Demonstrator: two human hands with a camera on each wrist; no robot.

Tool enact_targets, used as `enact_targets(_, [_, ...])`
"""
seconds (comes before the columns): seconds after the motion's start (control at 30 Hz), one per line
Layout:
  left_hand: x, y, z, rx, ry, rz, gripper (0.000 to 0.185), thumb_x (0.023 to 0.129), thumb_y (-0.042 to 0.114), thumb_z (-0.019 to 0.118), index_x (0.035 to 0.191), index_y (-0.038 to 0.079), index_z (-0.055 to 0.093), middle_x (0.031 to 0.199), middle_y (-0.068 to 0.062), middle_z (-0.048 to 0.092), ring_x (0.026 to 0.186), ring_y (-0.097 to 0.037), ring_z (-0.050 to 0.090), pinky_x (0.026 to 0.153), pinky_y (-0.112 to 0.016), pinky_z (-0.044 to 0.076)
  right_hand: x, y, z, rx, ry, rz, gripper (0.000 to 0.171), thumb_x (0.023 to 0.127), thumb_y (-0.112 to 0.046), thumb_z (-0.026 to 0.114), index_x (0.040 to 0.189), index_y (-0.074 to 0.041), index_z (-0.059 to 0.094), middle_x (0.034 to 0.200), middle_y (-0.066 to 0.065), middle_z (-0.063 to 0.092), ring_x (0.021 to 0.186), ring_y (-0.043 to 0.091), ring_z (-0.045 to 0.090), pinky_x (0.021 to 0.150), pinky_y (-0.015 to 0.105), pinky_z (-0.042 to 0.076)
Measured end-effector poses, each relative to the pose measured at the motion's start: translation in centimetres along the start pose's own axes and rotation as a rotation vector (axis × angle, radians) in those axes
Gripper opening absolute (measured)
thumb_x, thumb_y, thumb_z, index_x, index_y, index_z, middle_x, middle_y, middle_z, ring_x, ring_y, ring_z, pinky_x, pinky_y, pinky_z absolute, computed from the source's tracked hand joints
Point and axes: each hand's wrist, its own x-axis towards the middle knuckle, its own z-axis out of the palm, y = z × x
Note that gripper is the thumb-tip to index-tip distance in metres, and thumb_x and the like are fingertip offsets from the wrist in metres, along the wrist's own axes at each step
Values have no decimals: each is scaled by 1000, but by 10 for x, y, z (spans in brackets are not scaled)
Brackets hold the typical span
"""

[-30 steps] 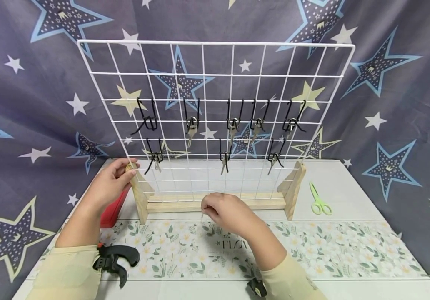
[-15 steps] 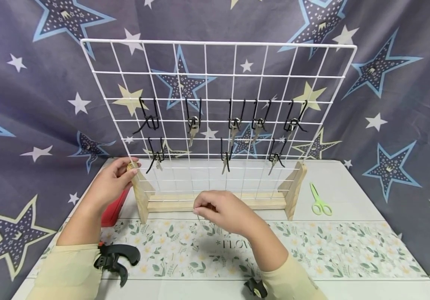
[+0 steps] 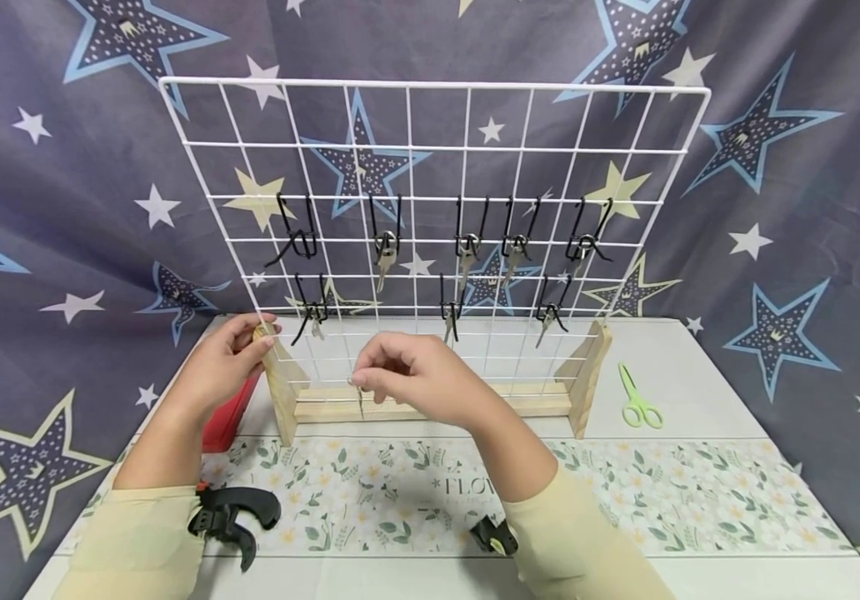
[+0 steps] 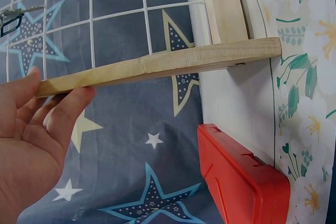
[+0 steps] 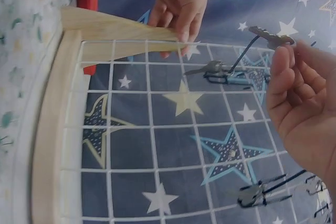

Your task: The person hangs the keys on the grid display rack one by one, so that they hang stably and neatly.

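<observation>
Floral mat (image 3: 662, 500); star-print backdrop (image 3: 812, 208)

A small silver key (image 3: 359, 398) hangs blade-down, pinched by its head between the fingertips of the right hand (image 3: 407, 377), in front of the white wire grid rack (image 3: 430, 87) near its wooden base. At 9 o'clock, the left hand (image 3: 223, 362) grips the rack's left wooden foot (image 4: 157, 66).
</observation>
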Motion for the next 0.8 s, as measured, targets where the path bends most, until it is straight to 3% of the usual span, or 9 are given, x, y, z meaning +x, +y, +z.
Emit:
enact_targets(0.27, [1,0,0,-1,10,26,45,105,26,49,144,6,43,137,-20,54,111,-9,54,81,-14,52,23,-16,-2,155,2,-43,7,98,-16,61,100,-11,65,83,10,65,74,21,63,58,31,52])
enact_targets(0.43, [0,-1,0,0,27,42,44,104,26,50,142,5,45,133,-21,56,102,-1,55,80,-16,54,37,-25,-1,223,20,-59,8,98,-15,62,101,-8,64,85,12,64,74,22,63,58,31,51])
enact_targets(0.8, [0,-1,1,-4,33,29,45,104,26,51,143,5,44,127,-21,57,96,-2,56,75,-12,52,61,-48,2,302,79,-78,12,98,-14,62,104,-4,64,86,11,65,74,24,65,60,32,52])
